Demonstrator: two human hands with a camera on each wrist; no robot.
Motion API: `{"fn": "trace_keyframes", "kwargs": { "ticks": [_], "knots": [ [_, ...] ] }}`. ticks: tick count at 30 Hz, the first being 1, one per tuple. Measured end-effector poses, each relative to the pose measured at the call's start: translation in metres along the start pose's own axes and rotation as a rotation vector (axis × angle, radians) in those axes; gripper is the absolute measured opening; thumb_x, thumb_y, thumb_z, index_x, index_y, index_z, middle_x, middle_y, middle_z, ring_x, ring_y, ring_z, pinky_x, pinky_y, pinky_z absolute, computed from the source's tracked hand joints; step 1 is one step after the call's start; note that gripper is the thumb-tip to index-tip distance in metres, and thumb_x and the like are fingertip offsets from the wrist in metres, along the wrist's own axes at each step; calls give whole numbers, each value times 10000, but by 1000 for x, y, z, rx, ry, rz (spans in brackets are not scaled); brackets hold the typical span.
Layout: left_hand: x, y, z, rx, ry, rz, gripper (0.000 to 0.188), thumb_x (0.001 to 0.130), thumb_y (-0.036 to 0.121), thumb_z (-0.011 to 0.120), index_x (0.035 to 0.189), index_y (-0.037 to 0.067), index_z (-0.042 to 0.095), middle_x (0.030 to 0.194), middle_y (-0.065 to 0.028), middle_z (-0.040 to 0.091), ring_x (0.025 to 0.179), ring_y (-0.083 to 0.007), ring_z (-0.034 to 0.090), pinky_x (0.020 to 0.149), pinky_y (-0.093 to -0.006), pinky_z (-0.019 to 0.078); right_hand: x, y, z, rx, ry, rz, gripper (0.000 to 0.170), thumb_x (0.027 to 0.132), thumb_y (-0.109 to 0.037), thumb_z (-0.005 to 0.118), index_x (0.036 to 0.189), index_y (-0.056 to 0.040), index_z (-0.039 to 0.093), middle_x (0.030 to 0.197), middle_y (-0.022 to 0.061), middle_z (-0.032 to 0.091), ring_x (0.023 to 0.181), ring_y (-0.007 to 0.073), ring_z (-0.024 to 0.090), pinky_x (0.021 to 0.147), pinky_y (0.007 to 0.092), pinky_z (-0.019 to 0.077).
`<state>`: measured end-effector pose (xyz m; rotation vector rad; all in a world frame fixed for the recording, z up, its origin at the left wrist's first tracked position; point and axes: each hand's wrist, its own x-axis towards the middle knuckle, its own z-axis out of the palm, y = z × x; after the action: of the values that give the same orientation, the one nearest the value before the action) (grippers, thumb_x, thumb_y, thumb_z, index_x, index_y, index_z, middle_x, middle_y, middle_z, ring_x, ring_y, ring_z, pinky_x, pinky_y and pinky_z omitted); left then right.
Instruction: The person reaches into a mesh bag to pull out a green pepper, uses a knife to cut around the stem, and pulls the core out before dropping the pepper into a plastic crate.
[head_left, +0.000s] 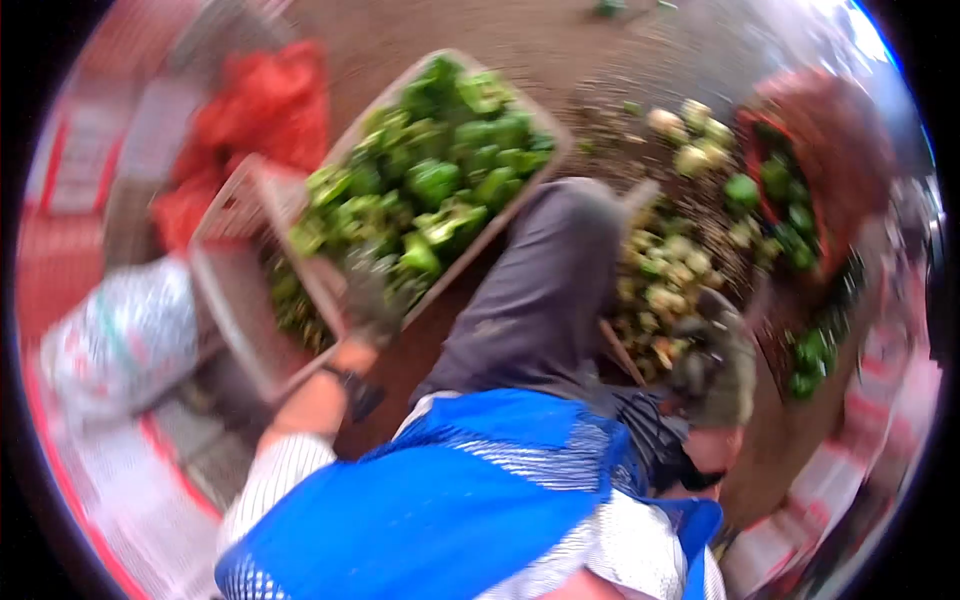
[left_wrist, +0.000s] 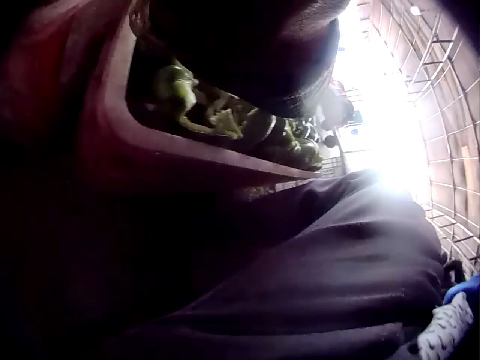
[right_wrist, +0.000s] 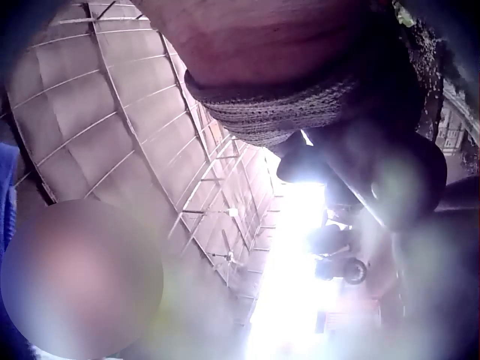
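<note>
In the head view my gloved left hand (head_left: 375, 300) is over the near edge of a crate (head_left: 470, 235) heaped with green bell peppers (head_left: 435, 180), its fingers right at the nearest peppers. The left wrist view shows this hand only as a dark shape above the crate's rim (left_wrist: 187, 150). My gloved right hand (head_left: 725, 360) is beside my right thigh, over a heap of pale, cut-off pepper pieces (head_left: 665, 280). Blur and shadow hide its fingers, and I cannot tell what it holds. In the right wrist view a knitted glove cuff (right_wrist: 277, 112) covers the wrist.
A second crate (head_left: 230, 250) stands left of the full one, beside red mesh bags (head_left: 265, 110) and a white sack (head_left: 130, 330). At the right, a red mesh sack (head_left: 840, 150) lies on its side with peppers spilling out. My bent knee (head_left: 580, 205) is between crate and heap.
</note>
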<state>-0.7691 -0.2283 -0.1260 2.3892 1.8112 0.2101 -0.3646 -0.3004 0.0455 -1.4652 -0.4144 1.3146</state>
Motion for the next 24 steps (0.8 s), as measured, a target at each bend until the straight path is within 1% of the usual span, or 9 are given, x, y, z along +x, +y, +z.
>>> {"fn": "trace_keyframes", "kwargs": {
  "ticks": [3, 8, 10, 14, 18, 20, 21, 22, 24],
  "knots": [
    [10, 20, 11, 26, 201, 99, 442, 898, 283, 594, 1280, 61, 571, 1373, -217, 497, 1315, -386, 411, 1108, -495, 313, -1, -1, 2, -49, 24, 94, 499, 983, -341, 553, 1320, 20, 479, 877, 140, 688, 398, 102, 458, 371, 252, 396],
    [6, -21, 80, -9, -197, 160, 686, 909, 251, 564, 1502, 20, 310, 1563, -200, 287, 1423, -340, 308, 1173, -425, 243, -5, -13, -10, 112, -11, 21, 371, 986, -261, 588, 1243, 5, 557, 886, 162, 694, 399, 102, 518, 402, 249, 459],
    [21, -13, 36, -203, -340, 146, 617, 916, 189, 590, 1468, 17, 377, 1524, -203, 358, 1409, -333, 331, 1172, -429, 239, -4, -8, -23, 201, -13, 5, 392, 980, -240, 598, 1282, -4, 518, 874, 155, 694, 395, 101, 517, 395, 243, 454],
    [52, 26, -63, -506, 65, 3, 251, 944, 179, 619, 1105, -4, 678, 1105, -164, 671, 1063, -285, 616, 947, -365, 474, -5, -7, -36, 238, 106, -13, 344, 989, -223, 581, 1253, -7, 535, 863, 133, 688, 395, 97, 505, 386, 227, 441],
    [72, 129, -133, -917, -448, 267, 150, 783, -3, 601, 870, -41, 717, 822, -108, 705, 689, -151, 639, 609, -284, 510, 5, -8, -46, 252, 70, -108, 314, 998, -224, 569, 1218, 0, 570, 853, 114, 689, 434, 78, 514, 378, 215, 414],
    [77, 190, -127, -944, -984, 228, 319, 757, 19, 695, 1072, -28, 711, 952, -108, 721, 835, -156, 660, 761, -279, 532, 7, -25, -49, 272, 2, -228, 308, 998, -226, 570, 1206, 1, 583, 847, 104, 691, 435, 69, 510, 375, 210, 400],
    [85, 234, -125, -1013, -1107, 424, 470, 777, 38, 718, 1235, -21, 633, 1066, -98, 707, 949, -148, 647, 853, -285, 519, 4, -38, -48, 291, 38, -271, 297, 999, -229, 569, 1185, 1, 602, 840, 96, 695, 413, 62, 493, 373, 206, 389],
    [89, 267, -120, -946, -1310, 319, 558, 815, 41, 719, 1343, -12, 547, 1117, -77, 686, 998, -127, 621, 884, -280, 499, -2, -51, -50, 356, -21, -304, 291, 996, -230, 577, 1184, -11, 613, 826, 83, 687, 403, 56, 475, 364, 206, 359],
    [91, 343, -125, -1099, -1410, 327, 371, 852, 16, 697, 1212, -5, 612, 1081, -50, 664, 957, -115, 607, 819, -251, 509, -11, -74, -59, 228, 15, -273, 281, 989, -233, 595, 1177, -28, 638, 839, 55, 683, 526, 50, 540, 451, 201, 412]
  ]
}}
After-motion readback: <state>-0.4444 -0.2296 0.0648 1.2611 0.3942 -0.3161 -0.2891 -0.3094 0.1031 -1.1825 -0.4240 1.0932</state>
